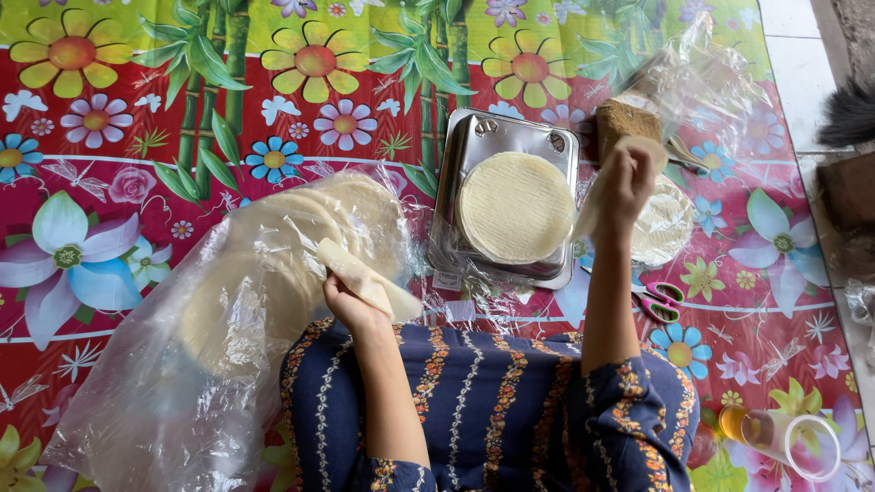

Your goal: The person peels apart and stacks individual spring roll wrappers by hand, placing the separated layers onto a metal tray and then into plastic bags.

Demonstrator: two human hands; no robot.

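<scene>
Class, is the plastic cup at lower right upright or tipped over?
Tipped over: the plastic cup lies on its side on the floral mat, rim facing right.

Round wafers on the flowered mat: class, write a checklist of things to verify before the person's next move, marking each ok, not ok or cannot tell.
1. Left hand has a firm hold on the folded wafer: ok, fingers closed around it.
2. Right hand holds one wafer only: cannot tell, the hand hides much of it.
3. Steel tray lies flat on the mat: ok.
4. Stack of wafers sits centred on the tray: ok.
5. Scissors lie apart from both hands: ok, beside the right forearm.
6. Big plastic bag open for reaching in: cannot tell.
</scene>
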